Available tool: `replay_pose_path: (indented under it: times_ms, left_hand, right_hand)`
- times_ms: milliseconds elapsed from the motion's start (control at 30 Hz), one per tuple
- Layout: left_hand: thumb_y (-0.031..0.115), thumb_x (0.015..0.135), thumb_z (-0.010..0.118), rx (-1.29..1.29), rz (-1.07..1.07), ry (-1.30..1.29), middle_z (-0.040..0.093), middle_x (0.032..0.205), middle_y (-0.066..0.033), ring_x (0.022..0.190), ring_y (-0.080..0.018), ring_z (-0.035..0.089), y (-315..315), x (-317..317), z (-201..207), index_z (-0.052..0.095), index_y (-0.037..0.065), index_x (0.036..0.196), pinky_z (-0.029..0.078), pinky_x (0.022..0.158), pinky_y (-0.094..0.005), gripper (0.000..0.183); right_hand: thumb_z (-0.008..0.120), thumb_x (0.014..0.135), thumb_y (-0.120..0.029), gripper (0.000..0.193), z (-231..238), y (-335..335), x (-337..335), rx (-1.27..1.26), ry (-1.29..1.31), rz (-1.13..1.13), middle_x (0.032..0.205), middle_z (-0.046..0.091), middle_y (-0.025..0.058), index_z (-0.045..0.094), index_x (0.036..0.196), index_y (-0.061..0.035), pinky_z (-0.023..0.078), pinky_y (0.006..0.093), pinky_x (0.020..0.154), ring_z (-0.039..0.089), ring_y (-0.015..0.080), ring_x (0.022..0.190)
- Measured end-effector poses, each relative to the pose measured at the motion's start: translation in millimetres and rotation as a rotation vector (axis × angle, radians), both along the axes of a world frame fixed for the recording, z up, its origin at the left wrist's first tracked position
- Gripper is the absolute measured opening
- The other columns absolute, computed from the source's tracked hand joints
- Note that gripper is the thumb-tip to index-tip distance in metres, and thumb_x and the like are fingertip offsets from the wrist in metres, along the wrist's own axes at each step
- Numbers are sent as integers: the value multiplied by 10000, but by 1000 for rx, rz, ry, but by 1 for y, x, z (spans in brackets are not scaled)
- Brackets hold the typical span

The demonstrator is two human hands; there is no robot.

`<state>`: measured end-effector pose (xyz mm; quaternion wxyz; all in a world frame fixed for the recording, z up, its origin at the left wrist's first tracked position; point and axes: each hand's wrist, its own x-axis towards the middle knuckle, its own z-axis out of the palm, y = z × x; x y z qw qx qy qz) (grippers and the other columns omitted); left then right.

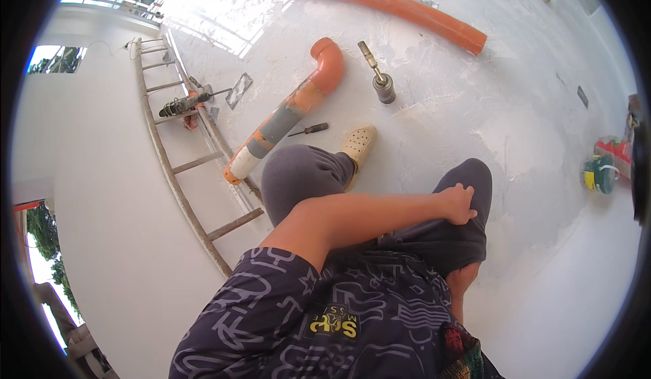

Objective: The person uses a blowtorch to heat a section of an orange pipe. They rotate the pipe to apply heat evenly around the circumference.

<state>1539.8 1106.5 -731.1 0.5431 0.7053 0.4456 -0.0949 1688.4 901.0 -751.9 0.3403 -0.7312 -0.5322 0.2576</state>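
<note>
My left hand rests on my right knee, its arm reaching across my lap. The fingers are bent loosely over the dark trouser fabric and slightly apart, with no tool in them. My right hand does not show. On the floor ahead lies an orange pipe with an elbow end, smeared with grey and white patches. Beside it are a screwdriver with a dark handle and a blowtorch on a gas canister. My left foot wears a beige clog.
A long, slightly curved orange pipe lies farther off. To the left, a ladder lies by the wall, with a power drill on it and a flat metal plate nearby. A green and yellow container is at the far right.
</note>
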Motion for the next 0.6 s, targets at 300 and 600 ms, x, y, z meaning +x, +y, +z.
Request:
replay_pose_path:
  times_ms: [300,600]
  left_hand:
    - [510,914,865,-281,19,28,666,1321,-296,972,-325,757,83,58,-65,347,-10,1598,589,894,-447,1003]
    - [318,855,948,-459,77,-16,719,1015,-184,837,-224,703,73,68,-65,257,8,1672,556,790,-362,1115]
  right_hand:
    - [664,947,-66,313,-75,89,88,9,228,2,1161,754,305,695,1228,68,574,460,947,717,491,1133]
    - [714,979,-65,354,-72,72,100,-171,715,-194,1255,779,188,673,1298,83,566,367,998,727,236,1149]
